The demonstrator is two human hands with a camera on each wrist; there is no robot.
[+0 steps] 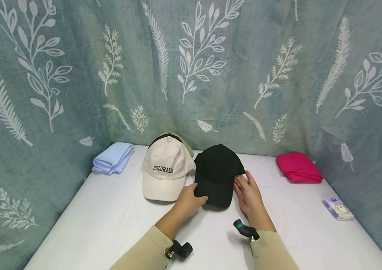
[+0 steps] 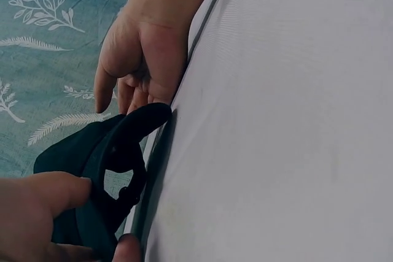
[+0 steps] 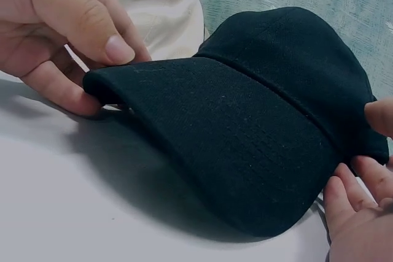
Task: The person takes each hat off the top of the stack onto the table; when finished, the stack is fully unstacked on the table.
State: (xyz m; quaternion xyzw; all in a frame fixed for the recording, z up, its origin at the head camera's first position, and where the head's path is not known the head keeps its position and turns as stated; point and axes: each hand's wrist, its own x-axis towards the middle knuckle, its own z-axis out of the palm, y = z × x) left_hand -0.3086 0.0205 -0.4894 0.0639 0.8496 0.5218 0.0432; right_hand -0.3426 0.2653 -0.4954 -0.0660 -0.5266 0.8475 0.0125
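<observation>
A black baseball cap [image 1: 219,167] sits brim-forward on the white table, its brim raised off the surface in the right wrist view. My left hand [image 1: 189,200] pinches the brim's left corner, thumb on top and fingers beneath. At the cap's right side, my right hand [image 1: 250,195] holds the lower edge near where brim meets crown, with thumb [image 3: 381,118] over the crown and fingers [image 3: 356,188] along the edge below. A cream cap [image 1: 167,167] lettered COLORADO stands just left of the black one, in front of other caps partly hidden behind it.
Folded light blue cloth [image 1: 113,157] lies at the back left of the white table [image 1: 110,221]. A folded red cloth [image 1: 299,167] is at the back right, with a small purple-and-white packet [image 1: 337,209] in front of it. Leaf-patterned green curtains [image 1: 231,82] enclose the back and sides.
</observation>
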